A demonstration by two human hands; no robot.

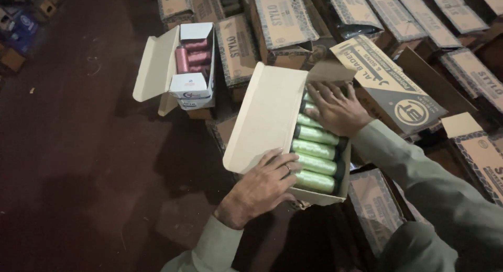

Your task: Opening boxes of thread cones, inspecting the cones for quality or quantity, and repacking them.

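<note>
An open cardboard box (264,115) lies in front of me with its lid folded back to the left. Inside is a row of several light green thread spools (316,150) with dark ends. My left hand (260,187) rests on the box's near left corner, fingers touching the nearest spools; a ring shows on one finger. My right hand (335,108) lies flat on the spools at the far end of the box, fingers spread.
A smaller open white box (194,89) with pink thread spools (193,57) stands to the upper left. Many closed patterned cardboard boxes (393,89) crowd the top and right. Dark floor (73,146) stretches to the left.
</note>
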